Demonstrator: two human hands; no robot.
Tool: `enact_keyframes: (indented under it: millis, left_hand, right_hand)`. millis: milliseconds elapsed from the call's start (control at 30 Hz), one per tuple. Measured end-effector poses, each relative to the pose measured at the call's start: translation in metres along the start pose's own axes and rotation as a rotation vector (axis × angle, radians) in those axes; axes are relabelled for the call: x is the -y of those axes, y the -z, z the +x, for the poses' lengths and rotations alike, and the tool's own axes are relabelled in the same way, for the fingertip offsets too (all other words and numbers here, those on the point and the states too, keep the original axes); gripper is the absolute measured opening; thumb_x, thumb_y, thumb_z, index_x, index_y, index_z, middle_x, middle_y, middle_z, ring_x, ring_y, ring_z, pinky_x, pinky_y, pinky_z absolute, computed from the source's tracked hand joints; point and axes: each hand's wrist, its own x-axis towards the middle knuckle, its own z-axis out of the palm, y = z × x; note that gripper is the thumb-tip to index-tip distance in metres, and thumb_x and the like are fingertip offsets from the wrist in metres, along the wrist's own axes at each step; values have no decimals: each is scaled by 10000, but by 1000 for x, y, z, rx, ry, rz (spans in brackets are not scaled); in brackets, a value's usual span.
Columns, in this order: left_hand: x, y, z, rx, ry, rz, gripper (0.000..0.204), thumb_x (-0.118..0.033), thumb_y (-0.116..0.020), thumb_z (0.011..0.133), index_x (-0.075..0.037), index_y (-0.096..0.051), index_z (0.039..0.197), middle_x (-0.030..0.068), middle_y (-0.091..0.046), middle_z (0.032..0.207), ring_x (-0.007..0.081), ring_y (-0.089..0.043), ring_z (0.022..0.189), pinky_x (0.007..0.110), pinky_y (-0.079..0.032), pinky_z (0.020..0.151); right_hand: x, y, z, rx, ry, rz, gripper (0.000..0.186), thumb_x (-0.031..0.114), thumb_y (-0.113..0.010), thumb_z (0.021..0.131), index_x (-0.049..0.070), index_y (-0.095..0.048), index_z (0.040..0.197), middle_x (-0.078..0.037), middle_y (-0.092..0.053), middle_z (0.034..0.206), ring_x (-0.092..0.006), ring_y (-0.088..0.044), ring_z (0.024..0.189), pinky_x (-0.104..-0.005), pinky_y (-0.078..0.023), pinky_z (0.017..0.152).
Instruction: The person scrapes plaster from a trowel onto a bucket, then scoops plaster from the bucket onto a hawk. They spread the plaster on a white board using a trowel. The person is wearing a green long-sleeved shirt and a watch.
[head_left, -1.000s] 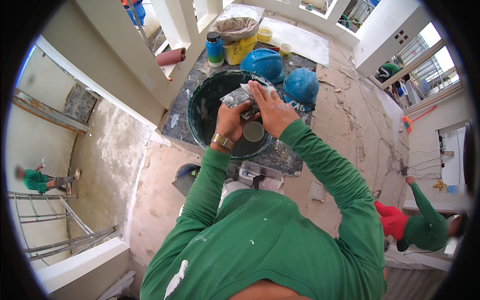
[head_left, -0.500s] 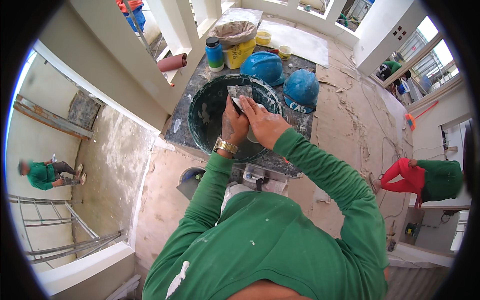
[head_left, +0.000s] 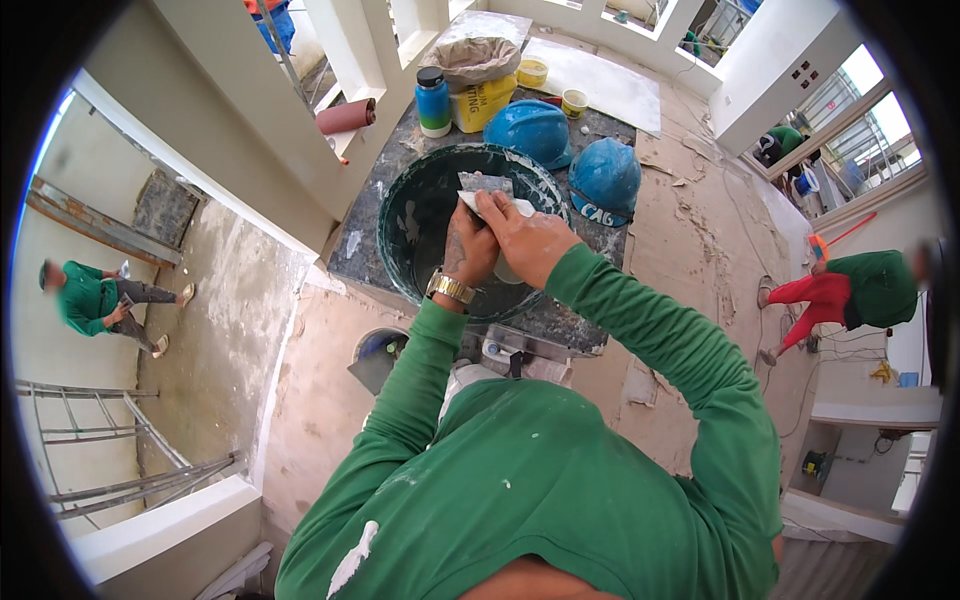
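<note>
The plaster-smeared, slab-like surface (head_left: 570, 325) carried the round, dark green tub (head_left: 425, 185), its wall crusted white. Two scuffed, domed blue helmets (head_left: 604, 178) sat just beyond the tub's far right side. Over the tub, the left grip (head_left: 468, 250) was clamped on a flat grey plate (head_left: 485, 184), less slanted than a second earlier. The right grip (head_left: 537, 240), its fingers stretched straight before, was now curled, closed on a thin white piece (head_left: 522, 207).
</note>
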Motion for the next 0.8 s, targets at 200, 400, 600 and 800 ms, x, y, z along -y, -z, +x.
enact_keyframes:
  millis: [200,400,600,800]
  left_hand:
    - [20,-7,1,-53,-87,-148,431,-48,-631,870,13,-505,1278,133,-681,1116,212,-684,968,345,-550,821]
    - [19,-5,2,-19,-136,-76,481,-81,-645,893,11,-462,1328,139,-671,1150,216,-672,1030,352,-539,860]
    - [9,0,-2,37,-70,24,522,-152,-660,919,27,-450,1363,178,-655,1203,267,-668,1082,361,-521,911]
    - [1,-4,-5,67,-83,98,535,-194,-649,939,53,-438,1363,222,-638,1232,338,-663,1088,382,-517,903]
  right_hand:
    - [-7,5,5,4,-9,-24,557,121,-513,941,34,-321,1456,-290,-504,1408,-401,-699,971,-458,-580,795]
    - [3,15,6,16,-54,45,550,112,-515,931,21,-318,1437,-290,-517,1381,-402,-699,968,-469,-580,789]
    - [8,10,4,14,-68,-10,562,133,-534,930,24,-315,1436,-289,-505,1398,-402,-702,958,-469,-582,777]
    - [-2,7,9,-40,-66,-62,552,139,-515,942,12,-313,1439,-296,-505,1399,-402,-708,935,-465,-584,758]
